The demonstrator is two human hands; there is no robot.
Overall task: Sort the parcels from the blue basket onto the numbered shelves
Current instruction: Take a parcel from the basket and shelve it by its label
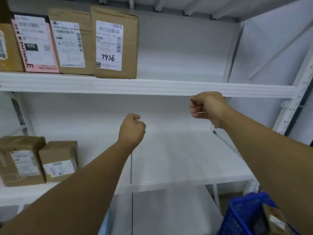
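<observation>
The left hand [132, 128] was raised in the middle of the frame, its fingers curled into a loose fist with nothing in it. The right hand [207, 107] was up and to the right of it, also curled shut and holding nothing that could be seen, its knuckles just under the front edge of the upper shelf [152, 87]. Both bare forearms reached in from the bottom corners of the frame, and both hands hung above the white middle shelf [186, 158].

In the upper left of the frame four parcels stood upright in a row on the upper shelf, touching side by side: a brown box marked 7936 [116, 43] at the right end, then a brown box with a white label [71, 41], a pink parcel [37, 43] and a brown parcel [8, 48] cut off by the left edge. At the lower left two small brown boxes sat on the middle shelf, a taller one [20, 160] and a shorter one [59, 160] just beside it. In the lower right corner stood the blue basket [245, 216], with a labelled brown parcel [274, 217] lying inside it.
</observation>
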